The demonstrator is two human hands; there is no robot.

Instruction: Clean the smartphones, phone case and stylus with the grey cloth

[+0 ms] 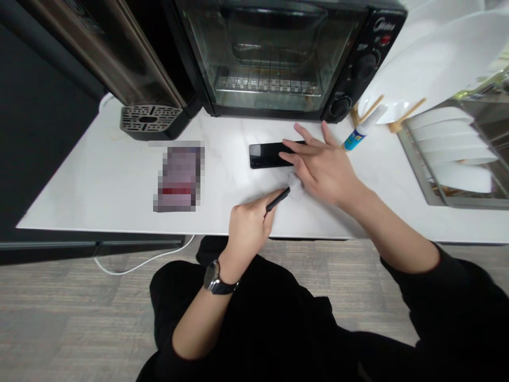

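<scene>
My left hand (248,225) is closed in a pinch round a thin black pen-like stick (278,200), whose tip points up and right. My right hand (320,164) lies over the right end of a black phone (266,155) that rests flat on the white counter (119,185). Its fingers are stretched toward the phone, and a small white wad (294,183) shows under the thumb side. I cannot tell whether that hand grips the wad or only rests on it. A wristwatch (217,280) sits on my left wrist.
A black toaster oven (278,53) stands at the back, a dark appliance with a drip grate (149,118) to its left. A blurred-out flat item (178,178) lies left of the phone. A small white bottle (358,135) lies by a dish rack (457,154) holding white plates.
</scene>
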